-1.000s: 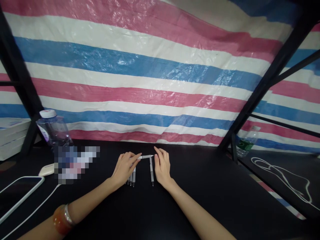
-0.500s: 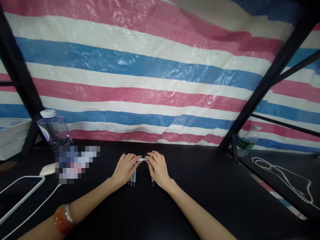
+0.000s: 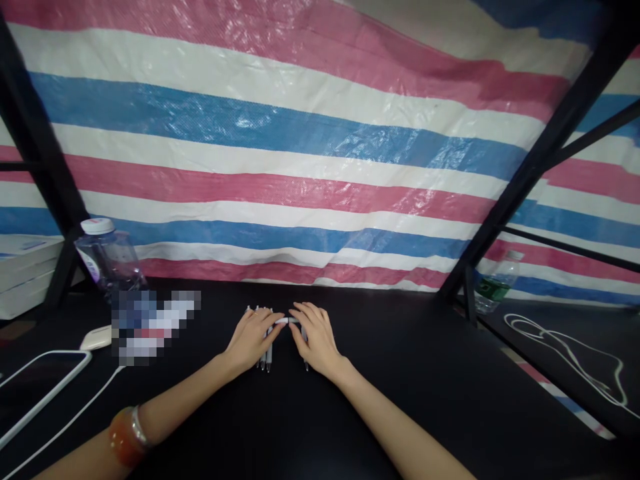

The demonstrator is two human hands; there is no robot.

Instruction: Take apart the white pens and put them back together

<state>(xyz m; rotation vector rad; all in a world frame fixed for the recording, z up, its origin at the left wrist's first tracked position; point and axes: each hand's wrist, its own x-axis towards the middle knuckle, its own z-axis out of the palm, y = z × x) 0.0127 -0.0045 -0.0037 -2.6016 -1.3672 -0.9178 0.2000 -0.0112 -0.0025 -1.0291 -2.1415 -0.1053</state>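
Observation:
Near the middle of the black table (image 3: pixel 320 427), my left hand (image 3: pixel 249 339) and my right hand (image 3: pixel 315 337) face each other. A short white and grey pen (image 3: pixel 283 321) lies crosswise between their fingertips, one end pinched by each hand. Several grey pens (image 3: pixel 269 357) stand side by side lengthwise under my left hand, their tips showing below it and their tops above. One more pen (image 3: pixel 307 365) lies lengthwise beneath my right hand, mostly covered by it.
At the left are a clear bottle (image 3: pixel 113 260), a white case (image 3: pixel 97 338), a phone (image 3: pixel 43 380), a cable (image 3: pixel 75 417) and stacked white boxes (image 3: pixel 27 273). A bottle with a green label (image 3: pixel 494 287) and a coiled cable (image 3: pixel 565 360) are at the right, beyond a black frame (image 3: pixel 500 213).
My left fingers have shifted slightly, and more of the pen tops show above them. My right fingers have moved a little, with the crosswise pen still between the hands.

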